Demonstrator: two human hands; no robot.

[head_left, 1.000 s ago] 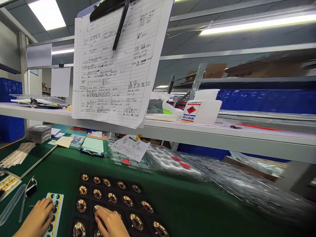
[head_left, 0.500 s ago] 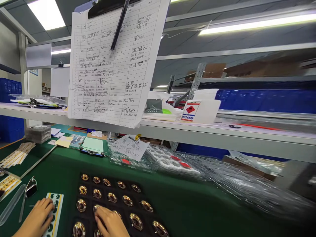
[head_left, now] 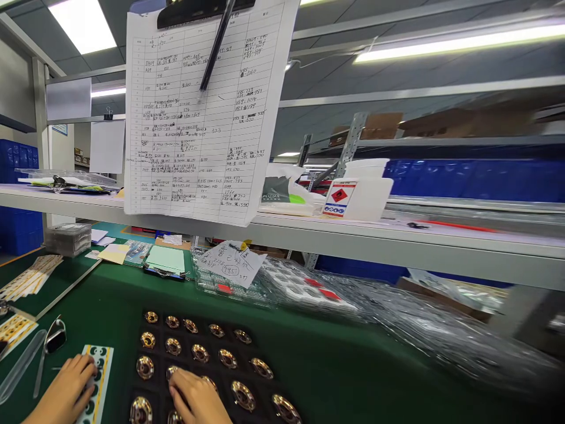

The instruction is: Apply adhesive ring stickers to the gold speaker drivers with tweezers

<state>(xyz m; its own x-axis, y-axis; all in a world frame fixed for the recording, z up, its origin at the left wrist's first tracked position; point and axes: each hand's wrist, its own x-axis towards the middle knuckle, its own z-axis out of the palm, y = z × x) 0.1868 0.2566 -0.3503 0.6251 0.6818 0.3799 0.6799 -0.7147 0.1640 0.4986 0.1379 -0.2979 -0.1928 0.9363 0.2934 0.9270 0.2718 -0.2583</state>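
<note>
My left hand rests on a pale strip with a yellow border and a row of dark ring-shaped cut-outs. Its fingers bend over the strip, with the thumb apart from them. At the lower middle, a dark tray carries rows of shiny gold-coloured round metal parts. My right hand reaches over this tray, its fingers together at one round metal part. The hand covers much of that part and some neighbours. Their exact contact is hard to see.
Left of my hands lie glasses, a long clear plastic piece and more patterned strips. A clipboard with a written sheet hangs from the shelf. Clear plastic trays line the table's back right.
The hanging sheet has swung slightly to the left at its lower edge. Both hands and the round metal parts stay where they were.
</note>
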